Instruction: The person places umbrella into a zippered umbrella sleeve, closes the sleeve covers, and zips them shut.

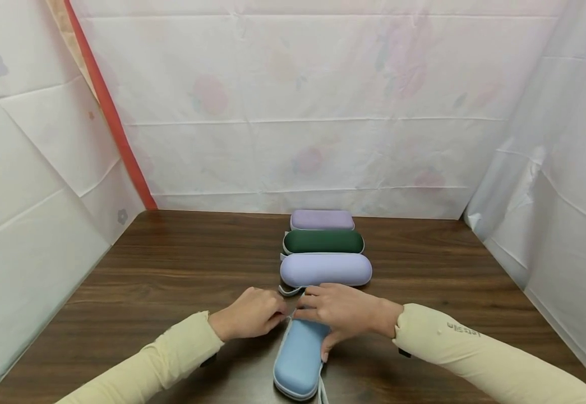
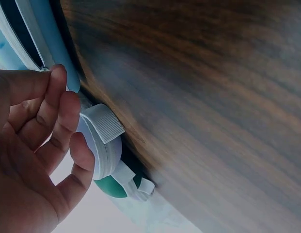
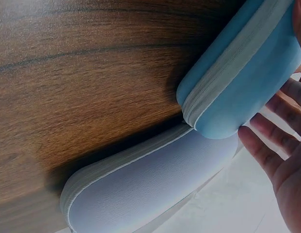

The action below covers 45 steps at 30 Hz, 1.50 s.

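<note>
A light blue zippered case lies lengthwise on the table, its near end towards me. My left hand is at its far left edge, thumb and forefinger pinching the zipper pull. In the left wrist view, a dark gap shows between the zipper's two edges. My right hand holds the case from the right, fingers over the far end of its top and thumb along its right side. In the right wrist view, the zipper band runs together along the other side. The case's inside is mostly hidden.
Beyond the blue case lie a lavender case, a dark green case and a mauve case, in a row crosswise. A grey wrist strap hangs at the blue case's near right. White sheets enclose the wooden table.
</note>
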### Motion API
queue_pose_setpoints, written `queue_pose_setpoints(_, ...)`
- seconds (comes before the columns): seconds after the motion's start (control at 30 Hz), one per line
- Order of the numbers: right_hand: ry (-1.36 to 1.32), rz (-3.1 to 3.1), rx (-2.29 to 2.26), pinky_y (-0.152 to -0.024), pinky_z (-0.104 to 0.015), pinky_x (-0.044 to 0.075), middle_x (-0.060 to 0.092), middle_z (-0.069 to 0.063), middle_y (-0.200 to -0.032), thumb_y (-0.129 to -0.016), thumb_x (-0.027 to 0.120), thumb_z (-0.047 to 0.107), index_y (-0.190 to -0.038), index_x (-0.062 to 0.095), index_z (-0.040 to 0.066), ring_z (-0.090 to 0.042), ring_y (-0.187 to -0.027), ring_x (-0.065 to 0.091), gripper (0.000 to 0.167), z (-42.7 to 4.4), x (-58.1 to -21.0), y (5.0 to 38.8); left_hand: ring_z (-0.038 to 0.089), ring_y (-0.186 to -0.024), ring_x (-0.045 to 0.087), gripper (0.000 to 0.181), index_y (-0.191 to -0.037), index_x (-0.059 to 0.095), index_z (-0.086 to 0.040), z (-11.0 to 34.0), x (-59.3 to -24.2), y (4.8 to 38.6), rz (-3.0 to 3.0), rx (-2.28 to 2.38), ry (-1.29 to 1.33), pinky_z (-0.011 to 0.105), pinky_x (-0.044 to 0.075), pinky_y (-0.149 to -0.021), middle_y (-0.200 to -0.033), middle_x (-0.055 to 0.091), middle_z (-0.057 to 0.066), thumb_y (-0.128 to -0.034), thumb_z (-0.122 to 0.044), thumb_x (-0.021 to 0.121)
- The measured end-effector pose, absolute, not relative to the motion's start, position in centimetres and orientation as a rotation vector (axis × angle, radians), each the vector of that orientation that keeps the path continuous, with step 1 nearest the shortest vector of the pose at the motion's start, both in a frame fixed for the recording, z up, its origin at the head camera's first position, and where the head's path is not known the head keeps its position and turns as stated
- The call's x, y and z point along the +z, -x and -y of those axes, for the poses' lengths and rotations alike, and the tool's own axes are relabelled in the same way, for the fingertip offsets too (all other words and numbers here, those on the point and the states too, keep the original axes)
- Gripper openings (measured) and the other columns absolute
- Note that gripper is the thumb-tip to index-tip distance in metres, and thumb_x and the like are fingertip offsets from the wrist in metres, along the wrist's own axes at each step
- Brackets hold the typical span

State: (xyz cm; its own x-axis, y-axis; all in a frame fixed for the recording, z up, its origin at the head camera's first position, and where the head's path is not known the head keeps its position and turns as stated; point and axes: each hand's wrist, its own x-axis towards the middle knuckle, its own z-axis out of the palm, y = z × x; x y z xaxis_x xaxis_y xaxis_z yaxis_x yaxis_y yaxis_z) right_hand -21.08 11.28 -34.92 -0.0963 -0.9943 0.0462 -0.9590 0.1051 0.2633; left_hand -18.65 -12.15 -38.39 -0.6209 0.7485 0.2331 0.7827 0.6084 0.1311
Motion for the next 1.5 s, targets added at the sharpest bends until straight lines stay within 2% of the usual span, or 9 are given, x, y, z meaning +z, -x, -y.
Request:
queue_pose_setpoints(0.13,-1.918,2.161,-0.276,-0.081,-0.026,0.042,0.058,0.003,-0.113,-0.067,0.057,0.076,-0.125,0.061,0.013,-0.012,-0.099,0.050,0.085,-11.3,-35.1,21.1,0.002,-0.058,0.044,0.021,-0.070,0.061,-0.021,12.3,-38.4,18.6,2.640,-0.318,1.309,0.022,0.032,-0.046,-0.067,0.050,-0.012,-0.0838,-0.007,0.068)
queue_pose_setpoints(0.5,-1.816,2.169,-0.286,-0.075,-0.028,0.043,0.058,-0.002,-0.109,-0.071,0.055,0.075,-0.122,0.062,0.010,-0.015,-0.091,0.048,0.082,-11.6,-35.4,20.9,0.006,-0.062,0.055,0.015,-0.072,0.065,-0.021,12.6,-38.0,18.4,2.597,-0.173,1.305,0.025,0.041,-0.049,-0.069,0.057,-0.010,-0.0840,-0.013,0.069)
queue_pose_setpoints(0.7,-1.746,2.252,-0.296,-0.078,-0.028,0.043,0.057,-0.002,-0.104,-0.078,0.053,0.072,-0.119,0.063,0.009,-0.016,-0.091,0.048,0.076,-12.0,-35.4,20.7,0.007,-0.064,0.056,0.020,-0.067,0.064,-0.022,13.3,-38.1,18.5,2.543,-0.104,1.332,0.025,0.038,-0.046,-0.069,0.057,-0.011,-0.0807,-0.008,0.069)
queue_pose_setpoints(0.87,-1.688,2.302,-0.275,-0.072,-0.029,0.043,0.056,-0.002,-0.096,-0.082,0.048,0.072,-0.113,0.064,0.008,-0.016,-0.086,0.047,0.072,-12.6,-35.6,20.8,0.006,-0.059,0.050,0.026,-0.061,0.060,-0.022,14.2,-38.3,18.5,2.528,-0.101,1.318,0.024,0.034,-0.044,-0.065,0.053,-0.012,-0.0765,-0.003,0.068)
queue_pose_setpoints(0.97,-1.651,2.316,-0.275,-0.068,-0.029,0.041,0.056,-0.001,-0.094,-0.083,0.046,0.073,-0.110,0.065,0.008,-0.016,-0.084,0.049,0.072,-13.0,-35.6,20.9,0.003,-0.057,0.046,0.028,-0.060,0.058,-0.022,14.8,-38.4,18.4,2.548,-0.139,1.292,0.023,0.033,-0.044,-0.064,0.052,-0.013,-0.0761,-0.002,0.069)
queue_pose_setpoints(1.2,-1.588,2.357,-0.254,-0.064,-0.027,0.042,0.057,0.000,-0.091,-0.083,0.048,0.072,-0.105,0.066,0.007,-0.015,-0.080,0.051,0.070,-13.4,-35.8,20.8,0.003,-0.064,0.054,0.021,-0.066,0.063,-0.021,15.5,-38.4,18.1,2.569,-0.194,1.261,0.025,0.040,-0.047,-0.069,0.055,-0.014,-0.0769,-0.005,0.072)
queue_pose_setpoints(1.5,-1.480,2.407,-0.198,-0.052,-0.026,0.041,0.055,0.001,-0.081,-0.079,0.057,0.071,-0.090,0.064,0.009,-0.014,-0.067,0.050,0.064,-13.1,-36.1,20.2,0.004,-0.068,0.055,0.026,-0.064,0.063,-0.021,15.6,-38.2,18.2,2.569,-0.207,1.258,0.022,0.037,-0.047,-0.076,0.063,-0.015,-0.0762,0.001,0.068)
